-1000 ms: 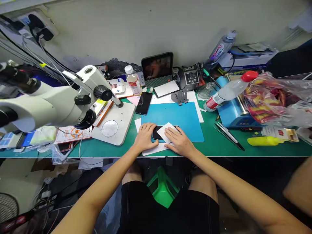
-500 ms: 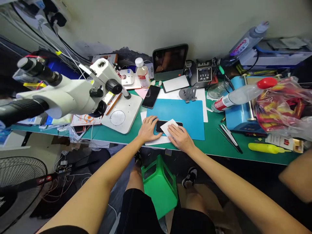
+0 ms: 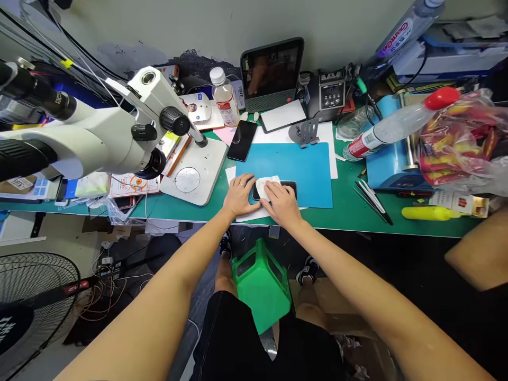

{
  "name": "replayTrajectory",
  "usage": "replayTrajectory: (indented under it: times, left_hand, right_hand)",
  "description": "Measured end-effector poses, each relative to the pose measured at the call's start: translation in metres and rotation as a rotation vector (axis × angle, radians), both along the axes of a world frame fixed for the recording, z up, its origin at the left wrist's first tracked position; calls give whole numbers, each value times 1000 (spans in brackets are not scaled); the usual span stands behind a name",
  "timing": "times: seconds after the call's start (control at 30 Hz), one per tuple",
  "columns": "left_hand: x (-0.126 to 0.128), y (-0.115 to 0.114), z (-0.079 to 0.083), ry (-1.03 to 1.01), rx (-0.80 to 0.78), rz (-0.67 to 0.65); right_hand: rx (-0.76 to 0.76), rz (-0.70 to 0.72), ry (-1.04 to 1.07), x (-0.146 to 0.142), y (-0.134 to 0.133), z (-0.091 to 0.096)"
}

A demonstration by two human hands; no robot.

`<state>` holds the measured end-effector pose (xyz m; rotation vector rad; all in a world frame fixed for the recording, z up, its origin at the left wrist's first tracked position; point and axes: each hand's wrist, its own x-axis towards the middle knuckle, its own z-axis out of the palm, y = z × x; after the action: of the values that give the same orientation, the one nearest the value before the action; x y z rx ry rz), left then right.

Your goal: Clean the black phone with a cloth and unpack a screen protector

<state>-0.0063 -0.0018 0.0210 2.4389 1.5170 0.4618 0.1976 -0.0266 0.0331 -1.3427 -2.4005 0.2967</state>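
Note:
A black-screened phone lies lengthwise on the blue mat, at its front edge. My left hand steadies the phone's left end, with its fingers beyond the far side and its thumb along the near side. Under the fingers of my right hand is a white wipe, pressed against the phone's screen. Part of the screen is hidden by the wipe and my fingers. A white sheet lies beneath, partly covered by my hands.
A microscope stands left, its base beside the mat. Behind are another dark phone, a drink bottle and a screen device. Tweezers and a red-capped bottle lie right. Another person's limb shows far right.
My right hand has slid the wipe leftward along the phone, and the wipe now looks crumpled. More of the phone's right end shows. The whole view has shifted slightly; my left hand stays at the phone.

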Motion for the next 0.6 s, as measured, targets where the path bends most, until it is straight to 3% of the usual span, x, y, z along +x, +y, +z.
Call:
replayTrajectory:
  times: [0.17, 0.37, 0.6]
  left_hand:
    - [0, 1, -1, -18, -10, 14]
    - [2, 2, 1, -27, -12, 20]
    - [3, 3, 4, -10, -42, 22]
  right_hand:
    - [-56, -53, -33, 3, -17, 8]
    - [-79, -129, -33, 5, -12, 11]
    - [-85, -99, -17, 8, -16, 18]
